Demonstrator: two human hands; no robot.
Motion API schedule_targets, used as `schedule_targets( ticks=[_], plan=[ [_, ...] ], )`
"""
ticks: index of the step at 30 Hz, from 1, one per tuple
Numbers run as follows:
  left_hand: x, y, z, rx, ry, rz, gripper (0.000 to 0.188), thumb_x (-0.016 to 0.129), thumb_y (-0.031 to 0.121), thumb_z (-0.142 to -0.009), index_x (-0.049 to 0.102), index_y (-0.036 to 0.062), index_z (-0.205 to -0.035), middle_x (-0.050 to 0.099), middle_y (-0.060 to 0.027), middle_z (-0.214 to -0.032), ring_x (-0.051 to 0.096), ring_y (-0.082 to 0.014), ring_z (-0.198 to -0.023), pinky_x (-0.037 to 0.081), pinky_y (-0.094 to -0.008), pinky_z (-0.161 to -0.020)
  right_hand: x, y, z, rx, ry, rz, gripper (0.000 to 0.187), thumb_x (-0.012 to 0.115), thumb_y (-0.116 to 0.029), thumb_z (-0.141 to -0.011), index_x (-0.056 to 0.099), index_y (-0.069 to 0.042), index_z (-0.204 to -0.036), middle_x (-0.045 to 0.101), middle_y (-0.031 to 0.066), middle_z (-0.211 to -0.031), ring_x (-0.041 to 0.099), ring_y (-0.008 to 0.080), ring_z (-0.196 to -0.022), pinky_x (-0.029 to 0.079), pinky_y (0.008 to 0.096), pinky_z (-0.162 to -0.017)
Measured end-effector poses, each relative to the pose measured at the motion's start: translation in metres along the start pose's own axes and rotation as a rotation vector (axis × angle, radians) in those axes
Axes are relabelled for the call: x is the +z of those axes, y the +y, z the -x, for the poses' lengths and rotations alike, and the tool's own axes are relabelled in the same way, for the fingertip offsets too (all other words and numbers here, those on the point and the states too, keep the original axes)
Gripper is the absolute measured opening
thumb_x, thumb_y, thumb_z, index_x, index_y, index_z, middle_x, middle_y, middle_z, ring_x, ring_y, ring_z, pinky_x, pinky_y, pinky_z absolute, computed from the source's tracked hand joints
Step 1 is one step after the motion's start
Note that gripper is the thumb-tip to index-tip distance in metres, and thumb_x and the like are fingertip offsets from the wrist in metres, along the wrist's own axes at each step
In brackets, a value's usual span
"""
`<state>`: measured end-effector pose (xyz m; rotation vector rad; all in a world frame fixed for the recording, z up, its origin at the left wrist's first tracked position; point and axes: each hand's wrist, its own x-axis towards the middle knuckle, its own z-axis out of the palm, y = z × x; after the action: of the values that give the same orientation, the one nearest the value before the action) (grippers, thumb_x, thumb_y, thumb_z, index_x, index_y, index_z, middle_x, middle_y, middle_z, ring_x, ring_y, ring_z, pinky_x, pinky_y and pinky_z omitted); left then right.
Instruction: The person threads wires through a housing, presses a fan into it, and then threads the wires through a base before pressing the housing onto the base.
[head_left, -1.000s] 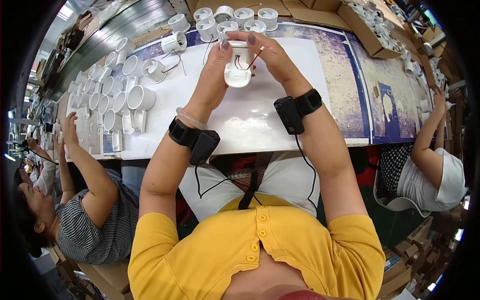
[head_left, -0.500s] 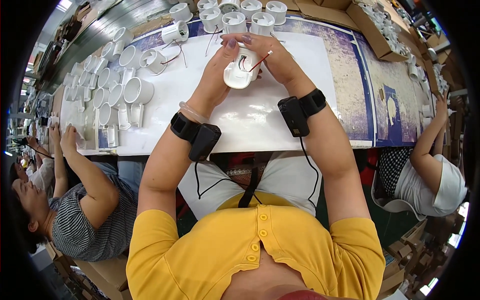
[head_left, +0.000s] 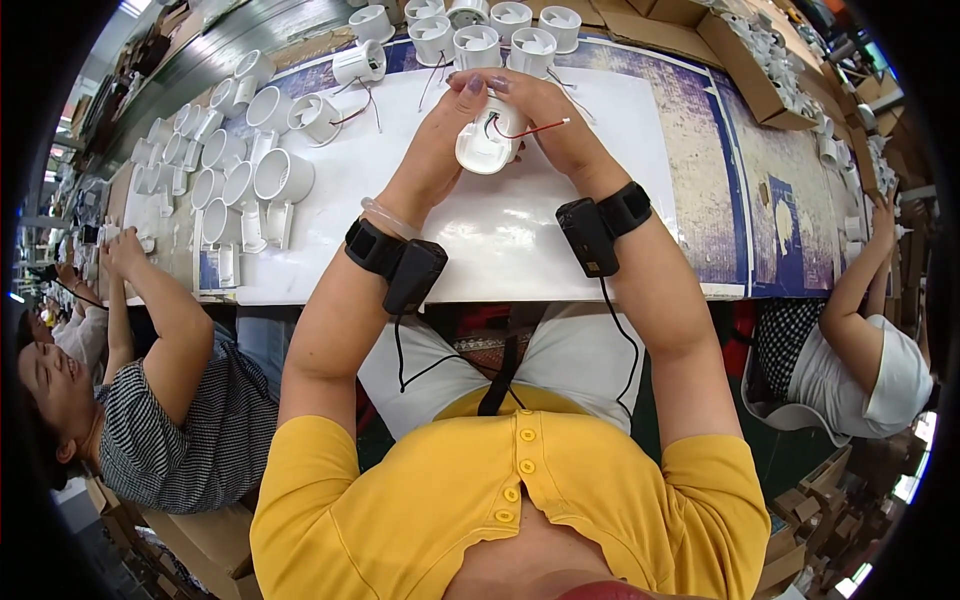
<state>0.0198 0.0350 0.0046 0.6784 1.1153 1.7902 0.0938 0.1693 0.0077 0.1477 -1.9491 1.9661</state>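
A white plastic fan housing (head_left: 483, 155) with a rounded, hollowed lower end is held above the white work surface. My left hand (head_left: 443, 137) wraps its left side, and my right hand (head_left: 550, 112) grips it from the right, with the fingers of both meeting over its far end. From an opening in the housing runs a red wire (head_left: 543, 128) that ends in a small white connector beside my right hand. Beyond my hands lies a white fan unit (head_left: 358, 63) on its side, with thin leads trailing from it. The housing's far end is hidden under my fingers.
Several white cups (head_left: 283, 176) and small brackets crowd the table's left side. Fan units (head_left: 476, 47) stand in rows at the back. At the far right is a cardboard box (head_left: 755, 75) of white parts. People sit on both sides, a striped sleeve (head_left: 150, 440) at left.
The housing has turned slightly in my hands, and its red wire now points more to the right, lying flatter. The person at left has shifted their arms.
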Motion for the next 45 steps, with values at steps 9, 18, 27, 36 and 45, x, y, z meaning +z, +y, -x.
schedule_targets(
  ticks=[9, 18, 27, 36, 45],
  plan=[
    [-0.022, -0.001, -0.012, 0.348, 0.299, -0.491, 0.042, 0.058, 0.038, -0.092, 0.051, 0.0078, -0.120, 0.062, -0.0047, -0.100, 0.058, -0.0099, -0.090, 0.046, -0.0225, -0.077, -0.023, -0.014, -0.002, -0.188, 0.075, -0.012, 0.026, 0.052, -0.019, -0.089, 0.064, -0.002, -0.106, 0.067, 0.0070, -0.099, 0.060, 0.0174, -0.096, 0.042, 0.0291, -0.093],
    [-0.030, 0.000, -0.014, 0.371, 0.340, -0.575, 0.044, 0.060, 0.040, -0.090, 0.050, 0.0084, -0.119, 0.064, -0.0057, -0.097, 0.058, -0.0109, -0.090, 0.046, -0.0236, -0.076, -0.003, -0.024, 0.008, -0.163, 0.132, 0.649, 0.020, 0.067, -0.016, -0.079, 0.066, -0.005, -0.096, 0.067, 0.0025, -0.080, 0.061, 0.0106, -0.078, 0.047, 0.0245, -0.075],
    [-0.018, 0.005, -0.006, 0.460, 0.466, -1.095, 0.056, 0.063, 0.046, -0.084, 0.047, 0.0081, -0.122, 0.062, -0.0150, -0.103, 0.062, -0.0249, -0.092, 0.049, -0.0323, -0.076, -0.002, -0.014, 0.007, -0.074, 0.136, 0.723, 0.025, 0.067, -0.026, -0.073, 0.063, -0.007, -0.089, 0.067, 0.0057, -0.076, 0.066, 0.0199, -0.073, 0.051, 0.0306, -0.067],
    [-0.017, 0.003, -0.006, 0.480, 0.442, -1.127, 0.057, 0.063, 0.047, -0.083, 0.047, 0.0078, -0.122, 0.061, -0.0151, -0.105, 0.062, -0.0279, -0.094, 0.049, -0.0342, -0.077, -0.001, -0.013, 0.008, 0.009, 0.127, 0.731, 0.020, 0.067, -0.017, -0.075, 0.056, -0.006, -0.088, 0.064, 0.0038, -0.074, 0.062, 0.0133, -0.068, 0.048, 0.0264, -0.064],
    [-0.016, 0.002, -0.010, 0.278, 0.341, -0.783, 0.053, 0.056, 0.049, -0.089, 0.048, 0.0081, -0.122, 0.061, -0.0106, -0.104, 0.060, -0.0170, -0.094, 0.047, -0.0279, -0.079, -0.007, -0.011, 0.007, 0.106, 0.125, 0.388, 0.017, 0.061, -0.012, -0.081, 0.051, -0.008, -0.094, 0.060, -0.0007, -0.075, 0.057, 0.0060, -0.069, 0.043, 0.0201, -0.060]
  ],
)
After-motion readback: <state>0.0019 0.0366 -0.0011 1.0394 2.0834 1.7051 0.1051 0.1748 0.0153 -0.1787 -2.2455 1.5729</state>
